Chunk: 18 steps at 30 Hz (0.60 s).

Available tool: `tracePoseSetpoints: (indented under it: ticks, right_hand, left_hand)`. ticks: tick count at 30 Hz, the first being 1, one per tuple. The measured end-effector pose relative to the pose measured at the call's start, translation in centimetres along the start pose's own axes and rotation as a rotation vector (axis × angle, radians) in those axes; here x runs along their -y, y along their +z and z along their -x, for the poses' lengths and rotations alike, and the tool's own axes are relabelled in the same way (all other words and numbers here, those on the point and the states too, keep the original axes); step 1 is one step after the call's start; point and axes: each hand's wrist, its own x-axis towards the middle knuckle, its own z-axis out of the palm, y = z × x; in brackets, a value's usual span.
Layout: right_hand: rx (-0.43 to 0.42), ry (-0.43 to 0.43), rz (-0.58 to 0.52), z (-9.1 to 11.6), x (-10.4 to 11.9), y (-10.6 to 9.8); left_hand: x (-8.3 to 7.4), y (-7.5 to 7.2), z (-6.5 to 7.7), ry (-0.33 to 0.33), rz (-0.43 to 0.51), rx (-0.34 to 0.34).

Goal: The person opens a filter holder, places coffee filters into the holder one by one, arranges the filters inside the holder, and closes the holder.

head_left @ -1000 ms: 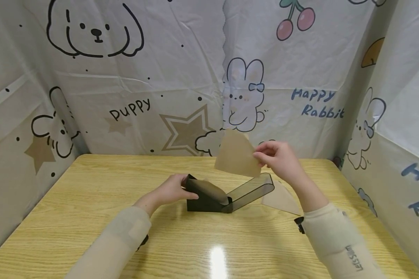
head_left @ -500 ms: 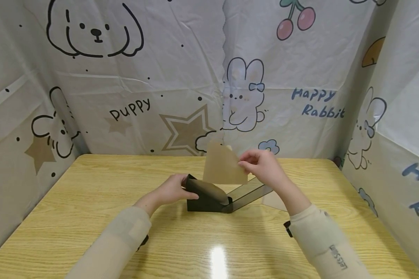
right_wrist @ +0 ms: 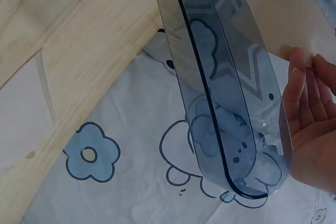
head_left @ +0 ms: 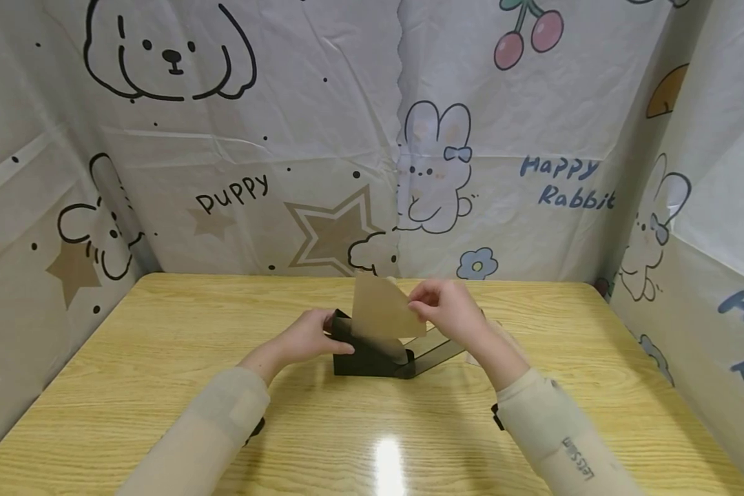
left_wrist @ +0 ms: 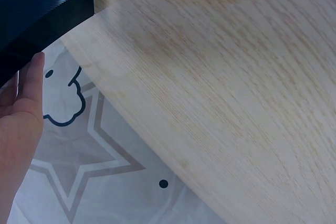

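Black plastic box (head_left: 368,362), its see-through lid (head_left: 437,356) tilted outward, holds brown paper (head_left: 390,348); the left hand (head_left: 304,337) grips its left end, while the right hand (head_left: 451,308), reaching inward, pinches a paper sheet (head_left: 381,306) over it.

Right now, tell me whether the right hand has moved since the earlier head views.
Yes: the right hand has shifted left and down the picture against the bow-wearing rabbit print.

The box (head_left: 366,362) stood on the table (head_left: 322,427), lid (head_left: 435,353) to its right, one paper (head_left: 381,306) above, another paper (right_wrist: 21,114) beside the lid.
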Motion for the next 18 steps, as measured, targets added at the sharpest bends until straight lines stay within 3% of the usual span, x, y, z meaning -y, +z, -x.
tracePoseSetpoints:
  ticks: [9, 18]
  right_hand:
    - [0.035, 0.057, 0.014, -0.1, -0.3, 1.1]
    - [0.055, 0.023, 0.021, -0.1, -0.6, 2.3]
  left_hand:
    - [0.1, 0.0, 0.0, 0.006, -0.004, 0.006]
    - [0.0, -0.1, 0.0, 0.012, 0.015, 0.01]
